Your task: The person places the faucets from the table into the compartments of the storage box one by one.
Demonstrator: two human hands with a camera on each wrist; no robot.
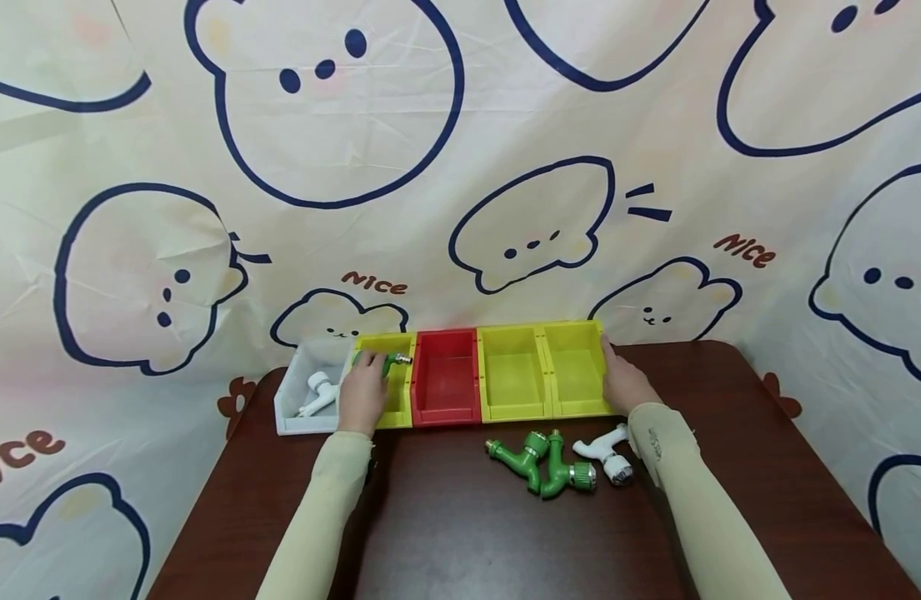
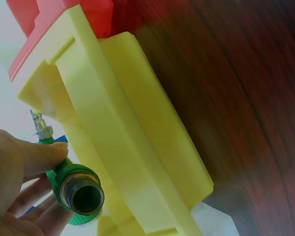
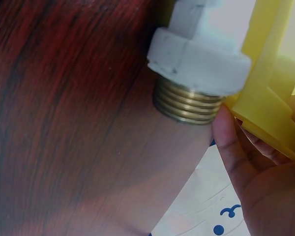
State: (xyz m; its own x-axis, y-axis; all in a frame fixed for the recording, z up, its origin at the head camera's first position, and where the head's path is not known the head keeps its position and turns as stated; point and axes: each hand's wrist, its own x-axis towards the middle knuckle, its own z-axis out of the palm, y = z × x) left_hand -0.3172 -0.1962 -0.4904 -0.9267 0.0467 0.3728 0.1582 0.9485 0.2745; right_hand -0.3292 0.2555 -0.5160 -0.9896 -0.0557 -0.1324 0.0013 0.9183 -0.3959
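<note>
My left hand (image 1: 363,395) grips a green tap (image 2: 78,194) over the left yellow bin (image 1: 395,414). Its threaded brass inlet faces the left wrist camera, and thumb and fingers close round the green body. At the far end of the row, my right hand (image 1: 627,384) holds the outer side of the rightmost yellow bin (image 1: 578,371). In the right wrist view, the thumb lies at the bin's lower edge, with other fingers partly hidden behind it. Beside that thumb, a white tap (image 3: 199,64) shows its brass thread.
A white bin (image 1: 302,427) at the left end contains a white tap (image 1: 322,392). A red bin (image 1: 447,379) and another yellow bin (image 1: 513,379) stand mid-row. Two green taps, one left (image 1: 522,460) and one right (image 1: 563,473), lie on the brown table (image 1: 460,533). A patterned cloth hangs behind.
</note>
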